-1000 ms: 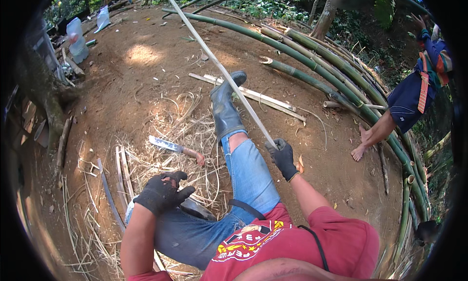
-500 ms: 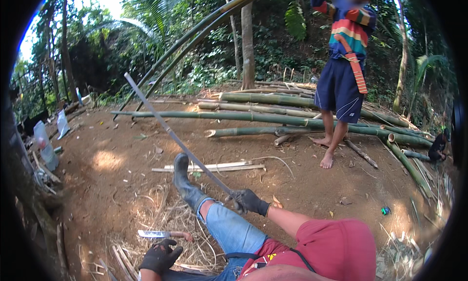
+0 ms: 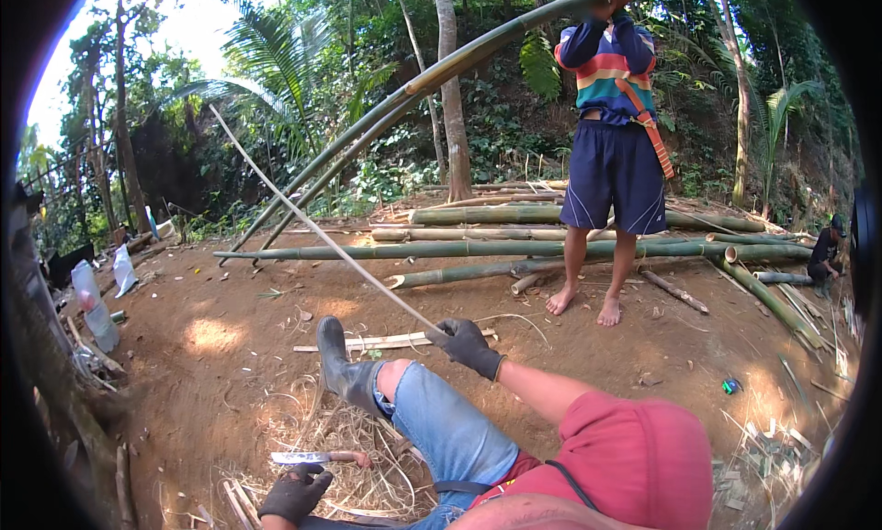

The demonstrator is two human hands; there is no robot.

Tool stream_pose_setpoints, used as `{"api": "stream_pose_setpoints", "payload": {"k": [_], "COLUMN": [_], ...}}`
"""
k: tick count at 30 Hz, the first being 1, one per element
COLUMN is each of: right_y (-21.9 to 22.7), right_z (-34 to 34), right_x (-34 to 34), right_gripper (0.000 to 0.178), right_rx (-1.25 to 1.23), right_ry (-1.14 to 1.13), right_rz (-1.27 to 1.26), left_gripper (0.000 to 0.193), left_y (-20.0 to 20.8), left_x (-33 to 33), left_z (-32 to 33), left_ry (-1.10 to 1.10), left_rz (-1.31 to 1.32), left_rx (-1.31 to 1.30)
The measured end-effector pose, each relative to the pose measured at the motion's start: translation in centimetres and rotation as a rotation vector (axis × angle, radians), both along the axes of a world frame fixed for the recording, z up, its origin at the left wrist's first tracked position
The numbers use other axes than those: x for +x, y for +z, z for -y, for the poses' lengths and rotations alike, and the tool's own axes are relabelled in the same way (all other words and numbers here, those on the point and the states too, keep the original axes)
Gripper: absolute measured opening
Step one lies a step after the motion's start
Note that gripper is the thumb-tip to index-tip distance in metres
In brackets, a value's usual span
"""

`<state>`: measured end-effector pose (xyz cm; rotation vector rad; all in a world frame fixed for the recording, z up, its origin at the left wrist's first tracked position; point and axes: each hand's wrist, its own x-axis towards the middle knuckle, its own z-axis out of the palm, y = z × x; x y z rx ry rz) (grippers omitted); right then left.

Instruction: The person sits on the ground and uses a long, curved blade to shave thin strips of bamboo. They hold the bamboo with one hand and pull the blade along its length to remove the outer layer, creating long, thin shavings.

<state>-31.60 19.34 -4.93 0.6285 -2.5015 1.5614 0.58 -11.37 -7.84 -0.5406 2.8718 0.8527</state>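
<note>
Two black-gloved hands: right hand grips a long thin pale bamboo strip; left hand, fingers curled empty, sits at 6 o'clock of a wooden-handled knife.

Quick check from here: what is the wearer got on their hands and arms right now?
Both hands wear dark, black-grey work gloves: the right hand and the left hand. The right forearm is bare up to a short red sleeve at the shoulder. Little of the left arm shows beyond the glove.

right hand fisted (arm outstretched), left hand resting low
</note>
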Motion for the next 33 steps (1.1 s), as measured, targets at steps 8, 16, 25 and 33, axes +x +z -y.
{"api": "stream_pose_setpoints", "payload": {"k": [8, 16, 25, 33], "right_y": [7.5, 0.6, -17.9, -24.5], "right_z": [8.3, 17.0, 19.9, 28.4], "right_x": [-4.5, -5.8, 0.2, -0.1], "right_gripper": [0.037, 0.043, 0.031, 0.02], "right_rx": [-0.052, 0.117, 0.447, 0.331], "right_ry": [0.323, 0.634, 0.81, 1.169], "right_rz": [0.009, 0.182, 0.609, 0.565], "left_gripper": [0.044, 0.042, 0.07, 0.024], "left_y": [1.0, -0.2, -1.5, -0.5], "left_x": [0.4, 0.3, 1.9, 9.9], "left_z": [-0.9, 3.2, 17.4, 21.6], "left_ry": [0.088, 0.401, 0.901, 1.214], "left_rz": [-0.116, -0.407, -0.916, -1.422], "left_rx": [-0.002, 0.279, 1.054, 0.709]}}
